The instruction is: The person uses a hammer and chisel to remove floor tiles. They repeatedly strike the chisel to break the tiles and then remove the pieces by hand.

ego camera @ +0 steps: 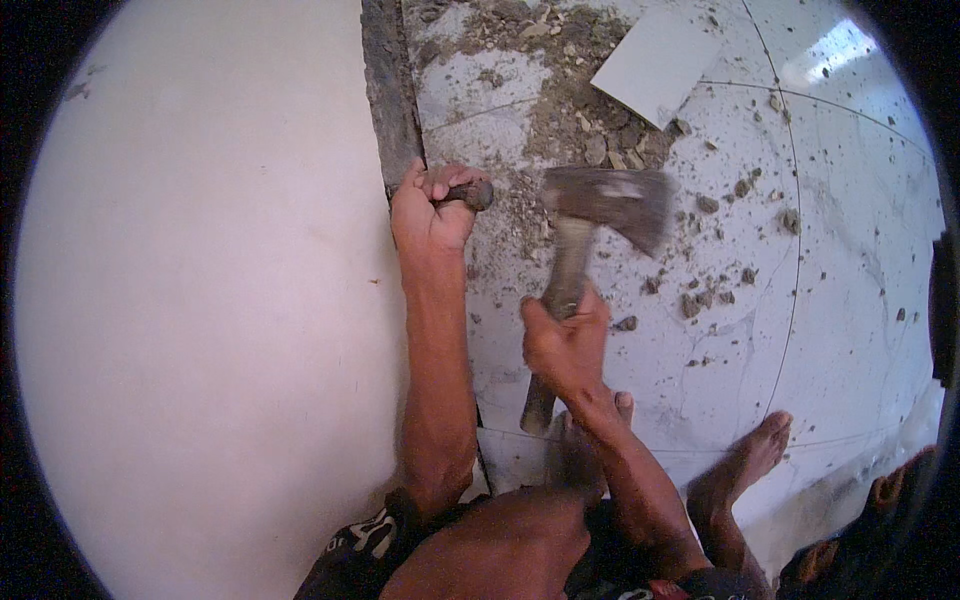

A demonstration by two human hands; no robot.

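Note:
My left hand (435,210) grips a short dark metal rod, probably a chisel (477,196), with its blunt end facing right. Its other end is hidden by my fingers, close to the wall's base. Above that hand runs a rough grey strip of exposed mortar (391,90) along the foot of the white wall (225,262). My right hand (566,337) is closed around the wooden handle of a hatchet (574,255). The hatchet's head, slightly blurred, hangs over the floor to the right of the rod, blade edge towards the right.
Mortar rubble (585,112) lies heaped along the upper floor, with a loose white tile piece (660,64) on it. Crumbs such as a grey lump (706,203) are scattered across the glossy white floor tiles (847,300). My bare foot (750,450) stands at lower right.

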